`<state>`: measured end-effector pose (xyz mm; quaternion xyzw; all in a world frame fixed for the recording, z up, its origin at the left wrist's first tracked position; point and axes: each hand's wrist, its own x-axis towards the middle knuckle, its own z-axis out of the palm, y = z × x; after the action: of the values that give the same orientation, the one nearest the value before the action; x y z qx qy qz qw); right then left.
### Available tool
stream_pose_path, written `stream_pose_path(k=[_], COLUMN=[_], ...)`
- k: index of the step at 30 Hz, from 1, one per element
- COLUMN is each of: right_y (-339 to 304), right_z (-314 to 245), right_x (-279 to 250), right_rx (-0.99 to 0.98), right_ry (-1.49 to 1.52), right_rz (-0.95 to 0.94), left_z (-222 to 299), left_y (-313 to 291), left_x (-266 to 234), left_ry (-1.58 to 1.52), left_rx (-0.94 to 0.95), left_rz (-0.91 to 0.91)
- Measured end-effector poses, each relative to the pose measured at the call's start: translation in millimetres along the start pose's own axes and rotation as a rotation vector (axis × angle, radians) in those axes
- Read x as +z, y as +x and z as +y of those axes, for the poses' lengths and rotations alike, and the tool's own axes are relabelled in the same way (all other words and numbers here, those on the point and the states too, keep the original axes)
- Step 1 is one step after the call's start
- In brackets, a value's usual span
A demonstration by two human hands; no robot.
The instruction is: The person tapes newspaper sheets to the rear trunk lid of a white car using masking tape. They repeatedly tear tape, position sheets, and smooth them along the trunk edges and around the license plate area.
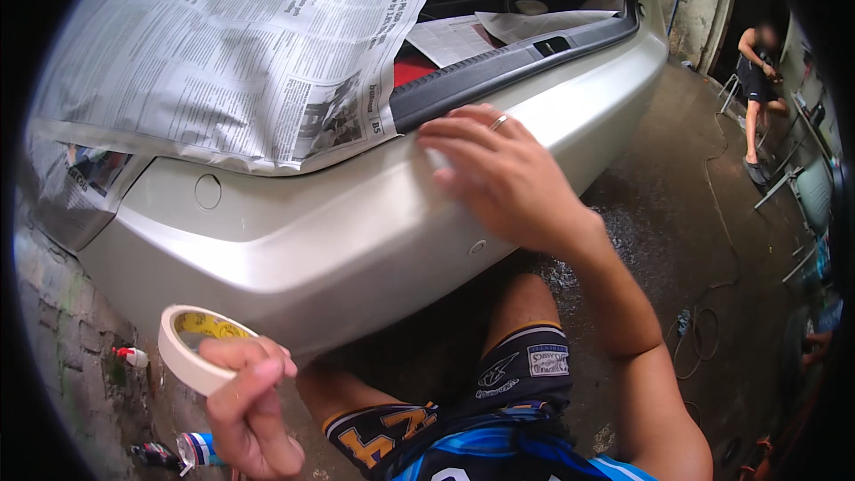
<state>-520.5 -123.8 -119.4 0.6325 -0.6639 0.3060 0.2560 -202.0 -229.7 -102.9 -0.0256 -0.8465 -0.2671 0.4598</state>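
Observation:
A roll of cream masking tape [190, 370] hangs from my left hand [251, 410], whose fingers are closed around one side of its ring. My right hand [499, 174] reaches over the top of a silver car bumper [356, 240], close to the lower right corner of a newspaper sheet [240, 62]. Its fingers are stretched out, with the thumb lower down and slightly blurred. Between thumb and fingers shows a whitish patch; whether it is tape or bumper I cannot tell. The newspaper covers the car's rear corner, its lower edge lying along the bumper.
More newspaper [543, 25] lies inside the open boot, behind a black sill [499, 67]. At the far right a person [757, 80] sits on a stool. A hose or cable [717, 205] runs over the wet floor. Bottles and a can [200, 448] stand at lower left, by a block wall [62, 321].

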Motion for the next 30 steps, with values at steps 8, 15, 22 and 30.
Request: stream_pose_path(k=[8,15,22,30], right_y=[32.0,54.6,49.5,47.2], right_z=[20.0,30.3,30.3,32.1], right_x=[14.5,15.8,21.0,22.9], right_rx=[-0.038,0.039,0.064,0.055], right_ry=[0.017,0.158,0.209,0.246], right_rz=[0.225,0.143,0.185,0.18], left_z=[-36.6,-86.7,-90.8,-86.7], left_y=[57.3,116.3,134.3,115.1], left_x=[21.4,56.6,80.8,41.0], left_ry=[0.78,1.009,0.888,0.985], left_rx=[0.235,0.351,0.426,0.351], left_rz=[0.022,-0.039,-0.023,-0.047])
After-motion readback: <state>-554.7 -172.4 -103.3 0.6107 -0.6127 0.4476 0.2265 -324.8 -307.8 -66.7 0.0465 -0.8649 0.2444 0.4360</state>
